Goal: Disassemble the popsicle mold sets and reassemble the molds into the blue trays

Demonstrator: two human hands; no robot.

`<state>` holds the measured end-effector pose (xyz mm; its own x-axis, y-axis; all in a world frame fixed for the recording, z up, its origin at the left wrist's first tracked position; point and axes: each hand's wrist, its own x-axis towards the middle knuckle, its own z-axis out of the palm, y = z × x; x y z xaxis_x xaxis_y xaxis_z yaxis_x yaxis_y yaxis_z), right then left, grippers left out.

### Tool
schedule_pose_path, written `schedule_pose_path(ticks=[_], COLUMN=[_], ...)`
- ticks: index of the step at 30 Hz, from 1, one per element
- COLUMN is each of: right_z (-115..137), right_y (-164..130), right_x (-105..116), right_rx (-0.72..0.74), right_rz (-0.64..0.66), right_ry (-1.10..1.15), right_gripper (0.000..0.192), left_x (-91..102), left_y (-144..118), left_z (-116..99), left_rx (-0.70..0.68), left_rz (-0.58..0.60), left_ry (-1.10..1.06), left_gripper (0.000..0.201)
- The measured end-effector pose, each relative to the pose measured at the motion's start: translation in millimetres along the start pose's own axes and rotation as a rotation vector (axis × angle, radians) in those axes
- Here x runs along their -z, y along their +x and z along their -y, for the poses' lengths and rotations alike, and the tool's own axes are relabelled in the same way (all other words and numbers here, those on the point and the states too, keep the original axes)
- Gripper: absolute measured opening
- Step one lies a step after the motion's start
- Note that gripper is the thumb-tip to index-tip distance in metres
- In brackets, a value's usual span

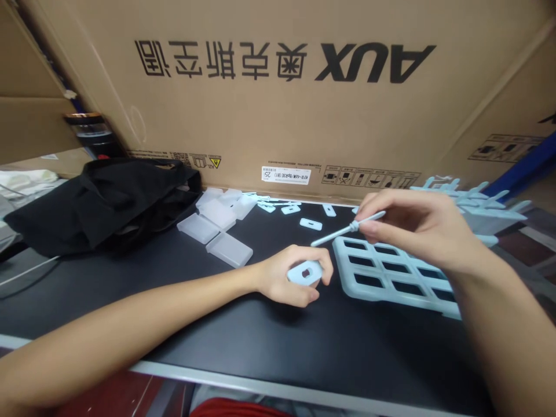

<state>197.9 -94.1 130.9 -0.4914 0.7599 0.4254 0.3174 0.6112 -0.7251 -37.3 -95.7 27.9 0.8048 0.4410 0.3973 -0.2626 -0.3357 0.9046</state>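
While the left hand [292, 281] pinched a small pale-blue plastic plate with a slotted centre [305, 271] just above the black tabletop [243, 330], the right hand [417, 229] gripped a thin pale-blue plastic rod [347, 230] by one end in its fingers. The rod's tip hung above the plate, unaligned; a slight tilt could have missed the slot, or snapped the rod. Beside them lay a pale-blue plastic grid tray [391, 278].
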Motion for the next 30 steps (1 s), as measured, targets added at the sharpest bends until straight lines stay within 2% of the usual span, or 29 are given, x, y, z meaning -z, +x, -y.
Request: schedule_pose_path(ticks=[5, 9, 15, 19, 24, 27, 30], right_z=[8.2, 5.7, 1.3, 0.8, 1.8, 2.9, 4.0], right_y=[0.9, 0.8, 0.2, 1.3, 4.0, 3.6, 1.5], right_x=[-13.9, -24.5, -38.1, -41.4, -40.7, -37.5, -36.2], right_rx=[0.151, 0.195, 0.255, 0.269, 0.293, 0.311, 0.293], right_rz=[0.211, 0.324, 0.336, 0.360, 0.401, 0.421, 0.422], right_ry=[-0.026, -0.088, -0.124, -0.171, -0.248, -0.247, -0.248], right_gripper=[0.002, 0.006, 0.012, 0.017, 0.018, 0.016, 0.019], left_x=[-0.2, -1.0, 0.9, 5.0, 6.1, 4.8, 4.3], left_y=[-1.3, 0.2, 0.9, 2.3, 6.4, 6.5, 5.1], left_z=[3.4, 5.6, 10.0, 8.0, 3.9, 5.0, 7.0], left_rx=[0.039, 0.047, 0.043, 0.056, -0.019, -0.003, 0.024], left_rz=[0.018, 0.016, -0.024, -0.009, 0.029, 0.052, 0.001], left_ry=[-0.148, -0.221, -0.207, -0.134, 0.015, 0.063, 0.108], left_gripper=[0.030, 0.031, 0.028, 0.029, 0.029, 0.030, 0.035])
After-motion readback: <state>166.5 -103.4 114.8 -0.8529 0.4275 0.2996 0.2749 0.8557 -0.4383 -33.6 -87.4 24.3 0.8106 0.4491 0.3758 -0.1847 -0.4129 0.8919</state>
